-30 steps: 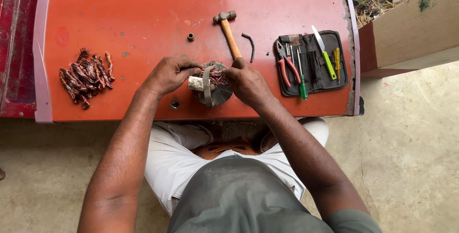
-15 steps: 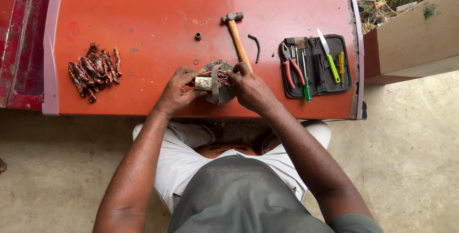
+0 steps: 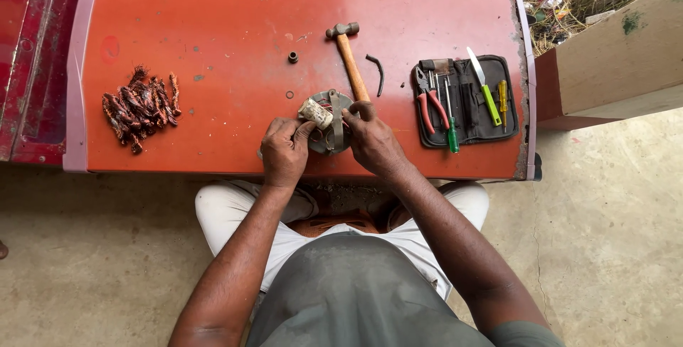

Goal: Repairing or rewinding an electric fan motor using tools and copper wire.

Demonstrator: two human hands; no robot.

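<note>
- The left hand (image 3: 284, 151) is curled, its thumb and fingertips pinching a pale, stubby piece (image 3: 314, 113) that sticks out of a round grey metal part (image 3: 331, 132); the grip looks set to keep that piece from turning.
- The right hand (image 3: 373, 140) is half closed over the right edge of the metal part, fingers pressing down on it, seemingly to pin it flat against the counter (image 3: 213, 19).
- The metal part lies near the front edge of the red counter, between both hands and straight in front of the seated person.
- A hammer (image 3: 348, 59) lies just behind the part, its wooden handle running toward the right hand's fingers, close enough to grab.
- A black tool pouch (image 3: 466, 101) is spread open to the right, showing red-handled pliers (image 3: 427, 101) and a green screwdriver (image 3: 485, 83).
- A heap of reddish-brown wire bundles (image 3: 141, 105) sits well apart on the left.
- Hard to make out: red strands inside the part, a small dark ring (image 3: 292, 56) and a bent black strip (image 3: 378, 73) behind it. The palms hide the part's near rim.
</note>
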